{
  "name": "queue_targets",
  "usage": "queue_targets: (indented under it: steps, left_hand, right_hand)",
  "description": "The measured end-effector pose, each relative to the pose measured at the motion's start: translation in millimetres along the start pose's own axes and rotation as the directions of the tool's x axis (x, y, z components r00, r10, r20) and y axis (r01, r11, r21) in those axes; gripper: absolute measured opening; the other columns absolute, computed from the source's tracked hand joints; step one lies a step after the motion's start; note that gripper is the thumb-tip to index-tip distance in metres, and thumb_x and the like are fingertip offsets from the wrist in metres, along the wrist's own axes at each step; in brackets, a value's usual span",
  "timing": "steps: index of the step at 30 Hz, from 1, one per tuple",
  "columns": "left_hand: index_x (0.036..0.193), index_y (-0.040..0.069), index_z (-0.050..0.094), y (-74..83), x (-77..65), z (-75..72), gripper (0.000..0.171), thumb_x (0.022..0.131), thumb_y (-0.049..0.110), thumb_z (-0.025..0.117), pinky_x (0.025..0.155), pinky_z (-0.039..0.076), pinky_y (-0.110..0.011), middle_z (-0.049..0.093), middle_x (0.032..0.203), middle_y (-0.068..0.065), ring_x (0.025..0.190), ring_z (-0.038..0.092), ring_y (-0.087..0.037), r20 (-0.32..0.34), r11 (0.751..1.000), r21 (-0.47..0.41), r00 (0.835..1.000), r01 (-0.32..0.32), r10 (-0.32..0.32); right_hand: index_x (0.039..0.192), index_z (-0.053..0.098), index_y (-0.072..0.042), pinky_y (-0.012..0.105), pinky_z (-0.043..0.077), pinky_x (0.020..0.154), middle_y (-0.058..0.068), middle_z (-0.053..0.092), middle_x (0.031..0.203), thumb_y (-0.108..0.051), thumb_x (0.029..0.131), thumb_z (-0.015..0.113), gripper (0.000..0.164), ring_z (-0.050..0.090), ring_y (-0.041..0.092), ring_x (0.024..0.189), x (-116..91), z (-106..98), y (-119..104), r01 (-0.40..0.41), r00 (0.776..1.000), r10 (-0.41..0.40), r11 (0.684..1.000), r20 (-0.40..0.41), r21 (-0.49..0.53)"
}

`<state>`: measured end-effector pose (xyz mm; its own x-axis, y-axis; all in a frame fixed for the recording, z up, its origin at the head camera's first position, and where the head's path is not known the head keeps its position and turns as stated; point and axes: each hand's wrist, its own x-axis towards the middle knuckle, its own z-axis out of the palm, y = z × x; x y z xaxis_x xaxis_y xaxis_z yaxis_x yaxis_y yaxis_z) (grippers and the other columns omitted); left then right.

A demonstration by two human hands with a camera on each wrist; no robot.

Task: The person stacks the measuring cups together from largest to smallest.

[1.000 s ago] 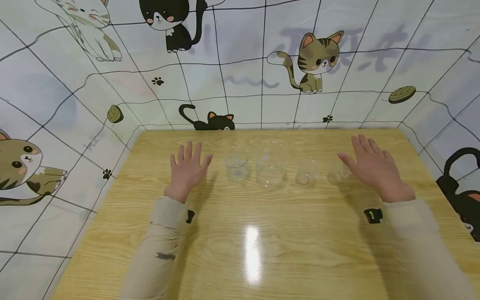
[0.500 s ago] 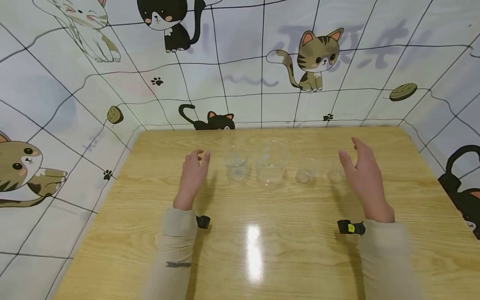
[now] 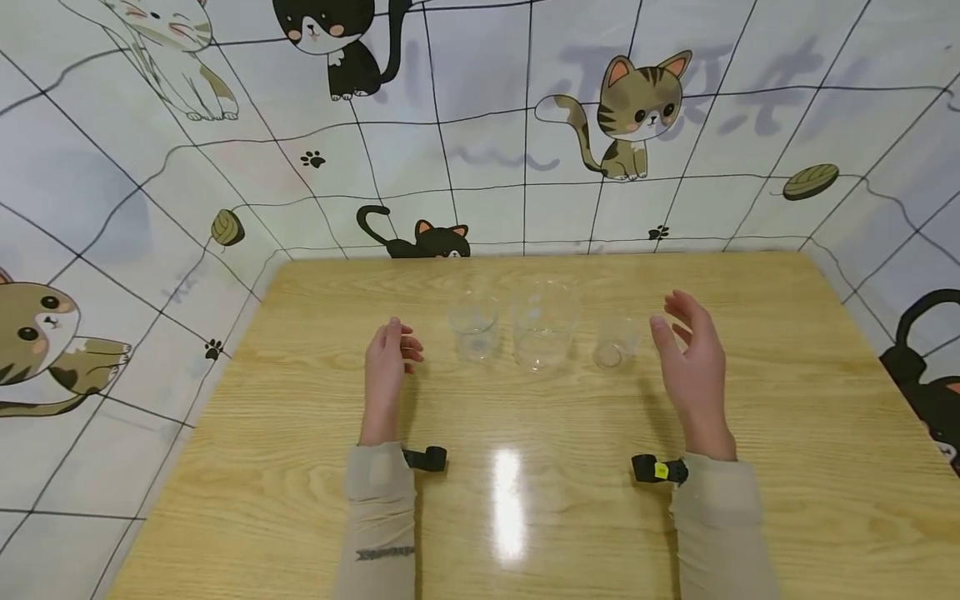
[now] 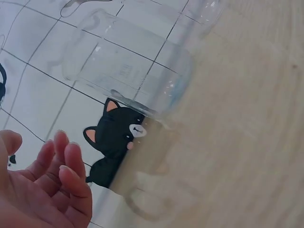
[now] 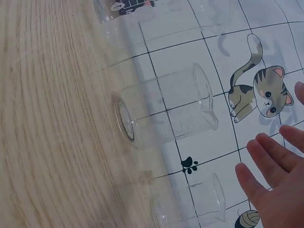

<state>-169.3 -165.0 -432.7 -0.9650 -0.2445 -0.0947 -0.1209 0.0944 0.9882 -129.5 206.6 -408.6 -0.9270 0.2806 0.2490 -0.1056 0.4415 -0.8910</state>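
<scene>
Several clear glass beakers stand in a row towards the back of the table. From the left in the head view come a medium beaker, the largest beaker and a small beaker. The smallest beaker shows low in the right wrist view; my right hand hides it in the head view. My left hand, loosely curled and holding nothing, is left of the medium beaker. To the right of the small beaker, my right hand has relaxed fingers, thumb apart, and nothing in it.
The wooden table carries a bright light reflection in front of the beakers. A white sheet printed with cartoon cats and grid lines rises behind and on both sides. Each wrist wears a black strap with a small device.
Both hands have drawn back towards me and inward. Their flat, spread fingers have turned thumb-up and relaxed into a loose curl. The beakers have not moved.
</scene>
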Motion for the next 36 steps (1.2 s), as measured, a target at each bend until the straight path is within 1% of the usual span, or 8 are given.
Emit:
queue_targets:
  steps: [7, 13, 20, 23, 25, 30, 33, 36]
  left_hand:
    - [0.102, 0.003, 0.051, -18.3, -0.4, 1.9, 0.051, 0.088, 0.051, 0.042, 0.049, 0.041, -0.03, 0.056, 0.078, -0.009, 0.061, 0.054, -0.022, -0.065, 0.983, -0.176, 0.996, 0.056, -0.068]
    - [0.09, 0.005, 0.053, -25.7, -0.2, 8.4, 0.044, 0.086, 0.048, 0.048, 0.051, 0.041, -0.027, 0.056, 0.078, -0.008, 0.063, 0.052, -0.018, -0.099, 0.945, -0.325, 0.995, -0.023, -0.009]
    - [0.079, 0.003, 0.054, -29.1, 0.3, 8.0, 0.041, 0.088, 0.042, 0.049, 0.051, 0.042, -0.027, 0.056, 0.072, -0.009, 0.06, 0.053, -0.019, -0.121, 0.908, -0.404, 0.99, -0.111, 0.067]
    - [0.073, 0.004, 0.053, -29.7, 0.3, 4.6, 0.041, 0.089, 0.042, 0.049, 0.052, 0.042, -0.03, 0.056, 0.065, -0.008, 0.057, 0.054, -0.019, -0.092, 0.87, -0.472, 0.989, -0.143, 0.113]
    - [0.072, 0.003, 0.054, -29.7, -0.1, 2.9, 0.04, 0.091, 0.038, 0.047, 0.053, 0.043, -0.031, 0.056, 0.063, -0.009, 0.056, 0.055, -0.02, -0.057, 0.831, -0.53, 0.985, -0.168, 0.163]
    - [0.083, -0.003, 0.06, -29.8, -1.2, 4.2, 0.039, 0.096, 0.028, 0.041, 0.057, 0.047, -0.032, 0.063, 0.067, -0.011, 0.06, 0.061, -0.023, 0.044, 0.76, -0.62, 0.957, -0.198, 0.285]
    - [0.093, -0.006, 0.061, -30.4, -2.3, 6.3, 0.04, 0.097, 0.026, 0.036, 0.061, 0.049, -0.033, 0.066, 0.074, -0.013, 0.067, 0.064, -0.025, 0.11, 0.74, -0.644, 0.934, -0.194, 0.34]
    - [0.099, -0.007, 0.061, -32.2, -4.2, 8.2, 0.042, 0.098, 0.025, 0.033, 0.068, 0.05, -0.035, 0.067, 0.081, -0.015, 0.076, 0.064, -0.027, 0.203, 0.746, -0.643, 0.902, -0.172, 0.382]
  right_hand:
    - [0.132, 0.039, -0.027, 0.037, 0.037, 0.093, -0.005, 0.048, 0.126, -0.034, 0.09, 0.051, 0.045, 0.043, 0.009, 0.115, 2, 7, -5, 0.048, 0.998, -0.046, 0.997, -0.029, 0.054]
    - [0.132, 0.04, -0.025, 0.029, 0.038, 0.091, -0.005, 0.05, 0.124, -0.033, 0.09, 0.051, 0.044, 0.045, 0.008, 0.113, 3, 10, -4, 0.053, 0.998, -0.05, 0.996, -0.037, 0.065]
    - [0.131, 0.041, -0.023, 0.026, 0.039, 0.09, -0.004, 0.051, 0.122, -0.032, 0.089, 0.053, 0.044, 0.047, 0.009, 0.111, 2, 14, -1, 0.042, 0.999, -0.04, 0.995, -0.028, 0.092]
    - [0.131, 0.042, -0.021, 0.025, 0.038, 0.09, -0.002, 0.051, 0.123, -0.029, 0.09, 0.053, 0.044, 0.047, 0.011, 0.112, 0, 16, -6, 0.025, 1.0, -0.024, 0.993, -0.011, 0.111]
    - [0.131, 0.042, -0.018, 0.026, 0.039, 0.091, 0.0, 0.051, 0.123, -0.027, 0.09, 0.053, 0.043, 0.048, 0.014, 0.113, -2, 18, -13, 0.024, 1.0, -0.024, 0.991, 0.001, 0.129]
    - [0.131, 0.042, -0.011, 0.026, 0.039, 0.09, 0.005, 0.051, 0.123, -0.025, 0.09, 0.052, 0.044, 0.047, 0.019, 0.113, -6, 21, -26, 0.042, 0.999, -0.045, 0.99, 0.018, 0.133]
    - [0.131, 0.041, -0.012, 0.024, 0.04, 0.088, 0.003, 0.051, 0.123, -0.026, 0.09, 0.052, 0.045, 0.048, 0.018, 0.112, -5, 24, -22, 0.05, 0.998, -0.054, 0.99, 0.031, 0.129]
    - [0.131, 0.042, -0.017, 0.021, 0.04, 0.086, -0.001, 0.051, 0.122, -0.028, 0.09, 0.053, 0.044, 0.049, 0.015, 0.112, -3, 28, -13, 0.059, 0.997, -0.065, 0.991, 0.047, 0.122]
